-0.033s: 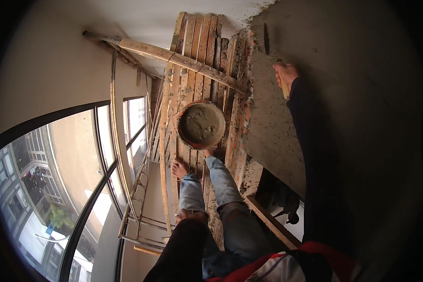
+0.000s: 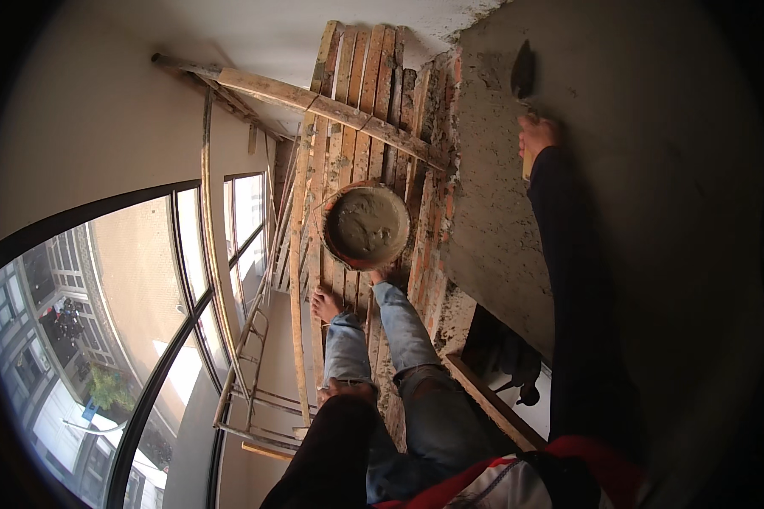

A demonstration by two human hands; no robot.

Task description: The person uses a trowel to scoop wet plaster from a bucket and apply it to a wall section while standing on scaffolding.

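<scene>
My right hand [image 2: 538,134] is closed around the wooden handle of a pointed trowel [image 2: 524,71], its arm stretched far forward. The dark blade points away from me over the grey mortar-coated wall [image 2: 499,220] on my right; whether it touches the surface, I cannot tell. Near my feet stands a round bucket [image 2: 328,243] holding wet grey mortar [image 2: 367,224]. My left hand [image 2: 345,389] rests at my left knee, its fingers mostly hidden below the dark sleeve.
My bare feet stand on a narrow platform of mortar-spattered wooden strips [image 2: 365,76]. A wooden beam [image 2: 331,112] crosses it ahead. A metal frame [image 2: 248,356] and large windows [image 2: 178,339] are on the left. Below right, a person [image 2: 522,373] shows through a dark opening.
My right hand and the trowel have shifted a little to the right. The blade has turned from edge-on to showing more of its flat face. My left hand and the bucket stay put.
</scene>
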